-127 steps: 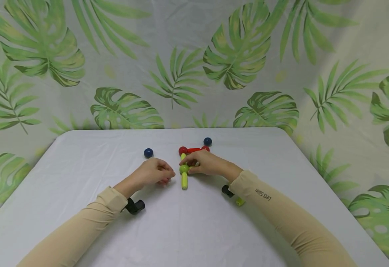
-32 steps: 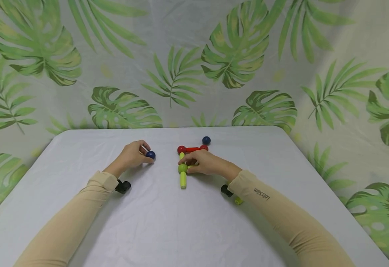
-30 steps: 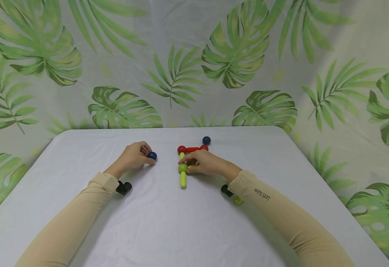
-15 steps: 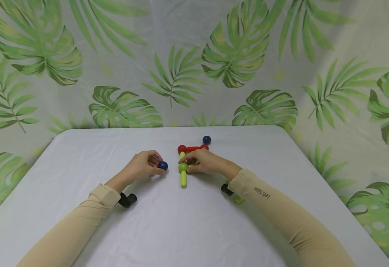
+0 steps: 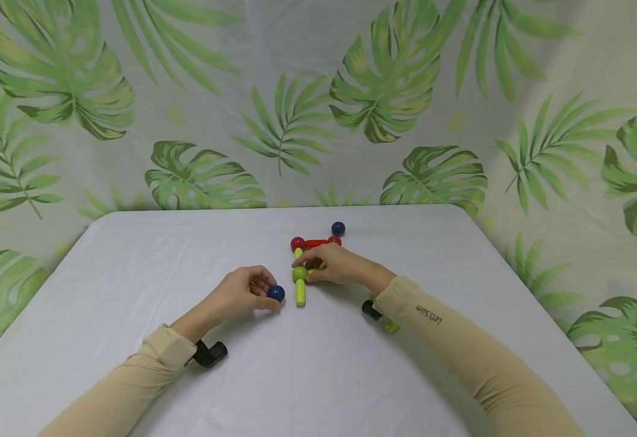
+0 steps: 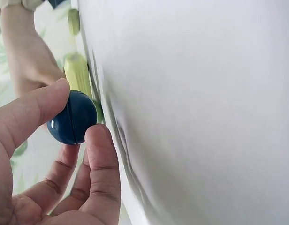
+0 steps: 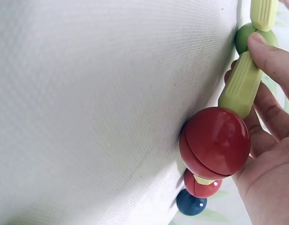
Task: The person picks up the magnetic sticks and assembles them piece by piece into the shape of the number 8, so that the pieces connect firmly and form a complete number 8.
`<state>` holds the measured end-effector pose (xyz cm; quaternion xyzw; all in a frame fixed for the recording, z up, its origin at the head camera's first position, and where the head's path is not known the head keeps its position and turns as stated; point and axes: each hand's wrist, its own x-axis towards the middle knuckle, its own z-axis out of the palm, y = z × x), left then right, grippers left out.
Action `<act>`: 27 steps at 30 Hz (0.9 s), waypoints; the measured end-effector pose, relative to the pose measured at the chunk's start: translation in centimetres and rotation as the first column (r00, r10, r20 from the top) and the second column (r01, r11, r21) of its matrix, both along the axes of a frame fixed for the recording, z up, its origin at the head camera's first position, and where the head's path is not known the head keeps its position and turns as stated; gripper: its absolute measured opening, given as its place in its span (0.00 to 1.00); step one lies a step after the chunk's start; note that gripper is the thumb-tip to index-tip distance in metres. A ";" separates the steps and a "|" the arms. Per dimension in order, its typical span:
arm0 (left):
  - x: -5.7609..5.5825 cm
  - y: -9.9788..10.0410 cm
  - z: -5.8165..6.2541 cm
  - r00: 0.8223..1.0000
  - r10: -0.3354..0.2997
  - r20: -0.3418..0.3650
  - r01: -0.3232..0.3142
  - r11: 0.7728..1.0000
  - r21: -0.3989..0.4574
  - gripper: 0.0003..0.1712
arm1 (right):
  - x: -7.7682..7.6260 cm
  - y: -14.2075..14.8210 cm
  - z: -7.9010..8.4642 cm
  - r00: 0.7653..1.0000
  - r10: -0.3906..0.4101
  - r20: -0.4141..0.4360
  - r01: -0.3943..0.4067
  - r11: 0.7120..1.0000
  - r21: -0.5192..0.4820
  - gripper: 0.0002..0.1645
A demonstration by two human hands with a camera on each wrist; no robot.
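Observation:
My left hand (image 5: 244,291) pinches a dark blue ball (image 5: 276,294) between thumb and fingertips, above the white table and left of the joined toy pieces. In the left wrist view, the same blue ball (image 6: 73,117) shows a seam. My right hand (image 5: 340,264) holds the build at its green ball (image 5: 299,274), with the thumb on the ball and stick joint. One yellow-green stick (image 5: 300,293) points toward me from that ball. In the right wrist view, another yellow-green stick (image 7: 241,84) links the green ball to a large red ball (image 7: 215,143), hidden under the hand from above.
At the build's far end, a red stick (image 5: 316,243) joins two red balls (image 5: 298,243). Just behind lies a second blue ball (image 5: 338,229). A loose yellow-green piece (image 5: 391,326) shows beside the right wrist's black camera (image 5: 372,309). A leaf-patterned curtain (image 5: 286,121) hangs behind the table.
My left hand has taken hold of the left blue ball and brought it toward me and rightward, near the build's front stick. My right hand keeps its hold in the same place.

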<state>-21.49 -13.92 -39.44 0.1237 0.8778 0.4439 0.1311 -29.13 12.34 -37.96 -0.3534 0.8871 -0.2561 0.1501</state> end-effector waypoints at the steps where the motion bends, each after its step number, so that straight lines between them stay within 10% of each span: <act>1: 0.3 0.2 0.0 1.000 -0.002 0.000 0.002 1.000 0.003 0.21 | 0.0 0.0 0.0 1.000 0.000 -0.002 0.000 1.000 0.000 0.23; 27: 2.5 4.0 0.3 0.997 -0.052 -0.064 0.047 0.997 -0.066 0.19 | 0.0 0.1 -0.2 1.000 0.000 0.016 0.000 1.000 -0.010 0.24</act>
